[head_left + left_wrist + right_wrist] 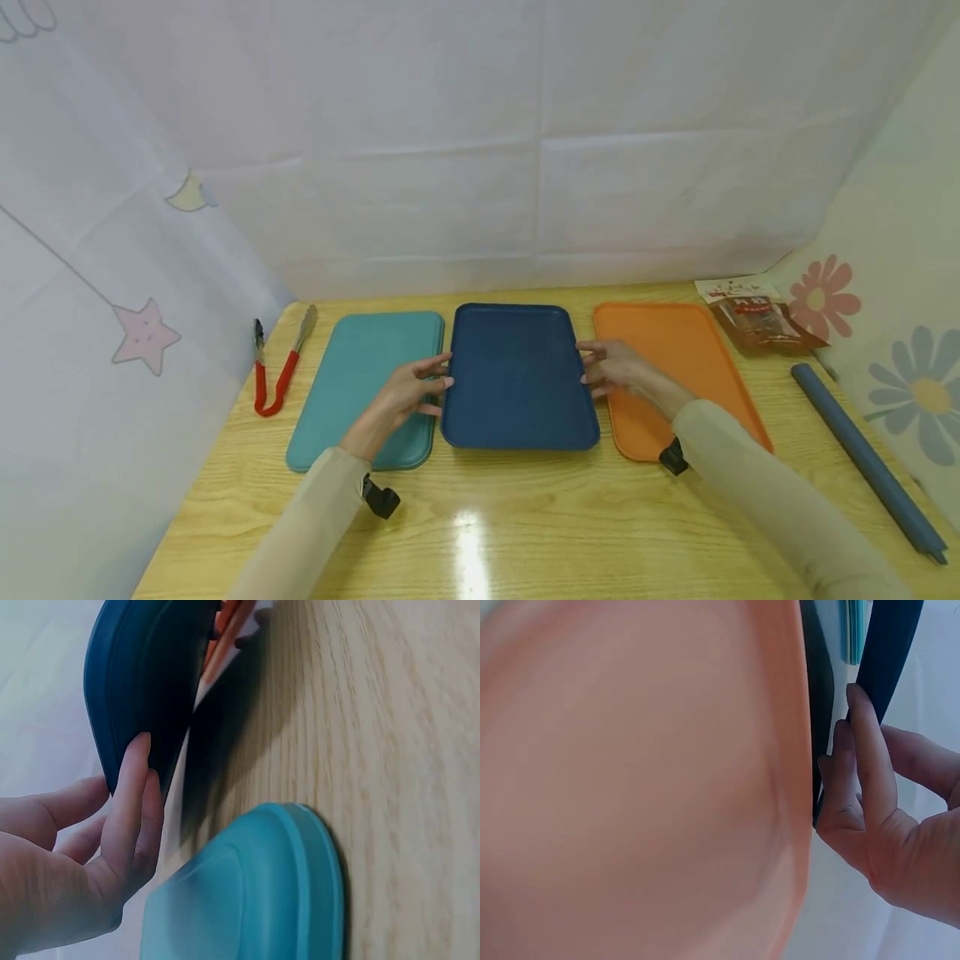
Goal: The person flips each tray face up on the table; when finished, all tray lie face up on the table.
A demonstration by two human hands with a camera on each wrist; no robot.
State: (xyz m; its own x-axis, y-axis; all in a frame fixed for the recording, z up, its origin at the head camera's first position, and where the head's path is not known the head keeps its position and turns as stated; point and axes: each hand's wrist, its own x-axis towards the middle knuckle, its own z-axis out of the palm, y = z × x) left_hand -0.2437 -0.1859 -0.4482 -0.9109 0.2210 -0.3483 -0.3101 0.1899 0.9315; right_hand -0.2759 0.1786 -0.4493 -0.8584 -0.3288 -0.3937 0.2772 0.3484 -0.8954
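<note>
A dark blue rectangular tray [517, 379] is held between both hands, raised slightly off the table; the left wrist view shows its shadow beneath. My left hand [412, 388] grips its left edge, with thumb and fingers on opposite faces in the left wrist view [90, 855]. On the right edge, my right hand [613, 368] pinches the rim between thumb and fingers. Under the left hand lies a teal tray [352, 383], with layered edges visible like a stack. An orange tray [675, 350] lies flat below the right hand and forearm.
Red-handled tongs [279, 383] lie at the table's left edge. At the back right sits a brown-and-clear food packet [757, 321]. A dark grey-blue rolled cylinder [862, 450] runs along the right edge. Printed cloth walls [450, 208] enclose the wooden table [540, 525].
</note>
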